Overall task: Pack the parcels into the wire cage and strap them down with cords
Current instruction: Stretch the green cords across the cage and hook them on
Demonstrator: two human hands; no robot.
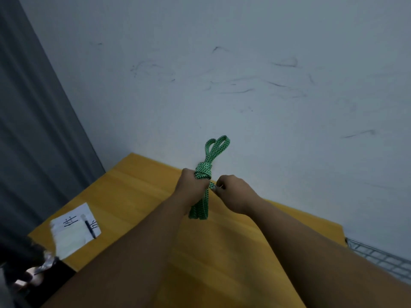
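Cord stage: uncoiling. Above the far edge of the yellow surface [138,192], your left hand [193,183] grips the knotted green cord [203,171] bundle. Your right hand [233,190] pinches its loose end (a hook, perhaps; too blurred). Next, probably: work the wrap free without tangling. Wire cage [382,258] shows past the surface's right corner; no parcels visible. Paper sheet [73,230] and pen [90,227] lie on its left side.
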